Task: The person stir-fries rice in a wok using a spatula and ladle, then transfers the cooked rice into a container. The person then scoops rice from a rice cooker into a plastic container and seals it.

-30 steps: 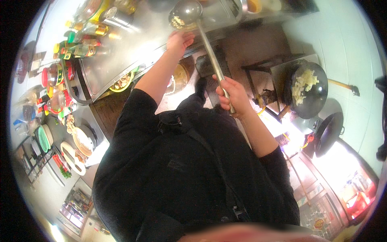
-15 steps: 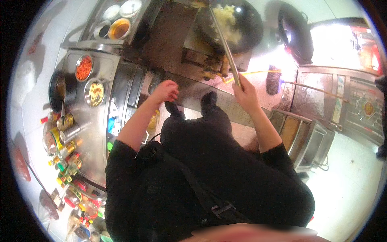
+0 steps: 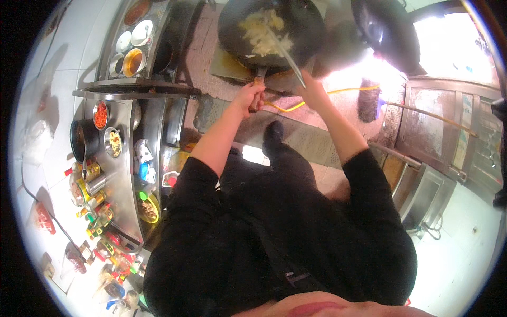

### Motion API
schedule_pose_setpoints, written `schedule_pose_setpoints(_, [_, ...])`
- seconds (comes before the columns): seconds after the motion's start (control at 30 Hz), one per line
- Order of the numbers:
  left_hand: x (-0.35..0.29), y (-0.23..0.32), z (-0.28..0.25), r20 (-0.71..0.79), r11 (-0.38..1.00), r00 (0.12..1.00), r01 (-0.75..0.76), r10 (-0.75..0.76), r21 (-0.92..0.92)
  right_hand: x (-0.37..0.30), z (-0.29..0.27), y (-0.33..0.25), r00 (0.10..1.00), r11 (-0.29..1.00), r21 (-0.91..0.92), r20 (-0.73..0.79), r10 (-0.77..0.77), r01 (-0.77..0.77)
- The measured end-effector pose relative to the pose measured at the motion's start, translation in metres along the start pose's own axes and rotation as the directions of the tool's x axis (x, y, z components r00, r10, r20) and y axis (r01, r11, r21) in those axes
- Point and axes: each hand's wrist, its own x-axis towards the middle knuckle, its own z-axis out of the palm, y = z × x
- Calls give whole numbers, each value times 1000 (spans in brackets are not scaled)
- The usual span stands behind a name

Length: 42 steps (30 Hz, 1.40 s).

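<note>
A dark wok [image 3: 235, 31] sits on the stove at the top of the view, with pale yellowish food pieces [image 3: 261, 42] inside. My left hand [image 3: 250, 98] is closed around the wok's handle [image 3: 260, 74], low in front of the pan. My right hand [image 3: 313, 92] grips the long metal handle of a cooking utensil [image 3: 288, 59] that slants up and left into the food. Its working end is blurred among the pieces, so I cannot tell whether it is a ladle or a spatula.
A second dark wok [image 3: 388, 34] stands tilted at the right. On the left, a steel counter [image 3: 120, 174] bears a bowl of red-orange pieces [image 3: 100, 115], a bowl of yellow pieces [image 3: 113, 141], a black pan [image 3: 82, 140] and several bottles. Seasoning bowls [image 3: 133, 62] stand beyond. A yellow hose [image 3: 338, 92] crosses behind my right hand.
My left hand has moved up and right from beside the stove and taken hold of the wok's handle. My right hand keeps the utensil, now held closer to the wok.
</note>
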Motion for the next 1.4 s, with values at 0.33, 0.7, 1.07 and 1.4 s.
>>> schedule_pose_setpoints(0.33, [-29, 3, 25, -93, 991, 993, 86, -76, 103, -72, -47, -23, 1000, 999, 52, -17, 9, -8])
schedule_pose_setpoints(0.7, [-51, 3, 30, -52, 990, 998, 47, -40, 131, -91, -20, -43, 996, 990, 112, -10, -85, 85])
schedule_pose_setpoints(1.07, [-128, 44, 82, -4, 994, 998, 65, -65, 91, -110, -70, -69, 978, 928, 372, -197, 65, 14])
schedule_pose_setpoints(1.4, [-144, 34, 68, 19, 988, 993, 114, -116, 108, -148, -79, -63, 975, 775, 632, -161, 156, -20])
